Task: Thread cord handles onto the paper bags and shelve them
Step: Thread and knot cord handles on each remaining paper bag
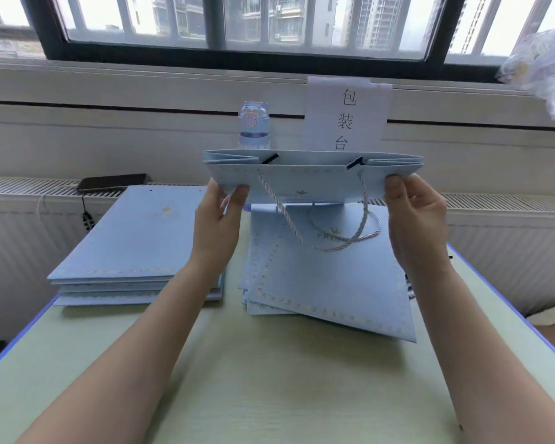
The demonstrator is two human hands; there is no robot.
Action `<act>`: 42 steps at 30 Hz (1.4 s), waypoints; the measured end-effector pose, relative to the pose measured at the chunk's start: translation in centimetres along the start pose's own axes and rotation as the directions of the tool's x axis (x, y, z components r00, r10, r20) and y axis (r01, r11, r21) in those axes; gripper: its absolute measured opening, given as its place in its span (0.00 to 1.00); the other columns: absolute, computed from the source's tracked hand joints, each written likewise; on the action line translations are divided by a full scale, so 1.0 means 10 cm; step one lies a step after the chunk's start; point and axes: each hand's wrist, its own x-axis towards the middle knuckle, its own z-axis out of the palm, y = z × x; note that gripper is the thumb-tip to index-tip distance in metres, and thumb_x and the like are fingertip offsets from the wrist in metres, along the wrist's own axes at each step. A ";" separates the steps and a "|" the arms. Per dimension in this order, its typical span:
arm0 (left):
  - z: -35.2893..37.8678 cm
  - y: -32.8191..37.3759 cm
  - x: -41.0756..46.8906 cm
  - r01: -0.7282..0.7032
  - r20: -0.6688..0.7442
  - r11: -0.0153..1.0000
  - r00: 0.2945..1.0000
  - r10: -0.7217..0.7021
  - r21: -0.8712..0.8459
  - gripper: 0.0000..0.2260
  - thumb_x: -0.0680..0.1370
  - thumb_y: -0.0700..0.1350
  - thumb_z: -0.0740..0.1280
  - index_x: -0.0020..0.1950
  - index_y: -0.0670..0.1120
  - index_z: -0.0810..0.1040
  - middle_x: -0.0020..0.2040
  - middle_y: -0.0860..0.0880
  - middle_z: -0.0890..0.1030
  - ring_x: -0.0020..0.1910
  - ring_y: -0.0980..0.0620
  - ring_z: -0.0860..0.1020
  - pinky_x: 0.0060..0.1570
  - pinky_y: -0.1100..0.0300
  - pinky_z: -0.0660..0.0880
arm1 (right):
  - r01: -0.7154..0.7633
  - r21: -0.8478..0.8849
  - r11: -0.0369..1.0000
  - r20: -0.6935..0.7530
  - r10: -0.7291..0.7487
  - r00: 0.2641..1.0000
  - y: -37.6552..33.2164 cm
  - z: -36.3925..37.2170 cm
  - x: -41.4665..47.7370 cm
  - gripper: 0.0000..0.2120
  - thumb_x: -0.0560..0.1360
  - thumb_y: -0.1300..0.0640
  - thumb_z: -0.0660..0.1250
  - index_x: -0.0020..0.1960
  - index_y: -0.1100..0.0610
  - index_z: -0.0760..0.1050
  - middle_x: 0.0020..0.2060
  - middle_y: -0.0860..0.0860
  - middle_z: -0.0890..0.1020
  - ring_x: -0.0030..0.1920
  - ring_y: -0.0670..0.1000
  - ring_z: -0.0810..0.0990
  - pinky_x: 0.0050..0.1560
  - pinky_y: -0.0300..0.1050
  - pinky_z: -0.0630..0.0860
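Progress partway: pinching paper bag (305, 184) at both top ends with left hand (220, 216) and right hand (417, 216), raised over table (269, 379). Near cord handle (321, 243) threaded, far side unclear. Flat stack (135, 238) at left unthreaded; shelving pending.

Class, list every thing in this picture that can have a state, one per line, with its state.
Held bag, folded flat, raised.
Cord, threaded, loop hanging down.
Left hand, pinches bag's left end.
Right hand, pinches bag's right end.
Left stack, flat, neat, top bag cordless.
Right pile, flat, askew.
Bottle, upright.
Phone, lying flat, screen dark.
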 end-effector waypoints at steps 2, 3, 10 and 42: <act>-0.01 0.05 0.01 -0.013 -0.067 0.999 0.998 0.010 -0.045 0.10 0.81 0.40 0.61 0.62 0.44 0.73 0.52 0.59 0.78 0.51 0.68 0.76 0.53 0.71 0.72 | -0.033 -0.029 0.999 0.044 0.034 0.998 0.01 -0.02 0.01 0.10 0.73 0.45 0.68 0.48 0.49 0.79 0.43 0.46 0.79 0.45 0.48 0.74 0.50 0.37 0.70; -0.01 0.10 0.02 -0.026 -0.094 0.997 0.995 0.018 -0.076 0.09 0.81 0.39 0.61 0.61 0.43 0.73 0.51 0.57 0.78 0.50 0.68 0.77 0.51 0.71 0.72 | -0.051 -0.047 0.998 0.091 0.055 0.994 0.02 -0.01 0.00 0.09 0.75 0.48 0.67 0.54 0.48 0.78 0.48 0.44 0.81 0.49 0.46 0.77 0.53 0.36 0.72; 0.00 0.41 0.22 -0.056 -0.138 0.981 0.990 0.030 -0.184 0.05 0.79 0.40 0.64 0.48 0.50 0.76 0.43 0.53 0.80 0.39 0.66 0.77 0.40 0.71 0.73 | -0.050 -0.347 0.937 0.019 0.061 0.998 0.09 0.08 0.01 0.10 0.80 0.58 0.62 0.45 0.44 0.72 0.37 0.35 0.79 0.40 0.36 0.75 0.50 0.37 0.70; 0.93 -0.05 0.00 -0.579 0.327 0.630 0.814 0.480 0.517 0.10 0.74 0.40 0.59 0.40 0.42 0.79 0.36 0.45 0.78 0.34 0.43 0.76 0.41 0.58 0.65 | -0.372 -0.075 0.925 -0.121 0.362 0.924 0.26 0.09 -0.26 0.09 0.81 0.64 0.57 0.51 0.51 0.70 0.43 0.47 0.84 0.37 0.45 0.81 0.37 0.39 0.76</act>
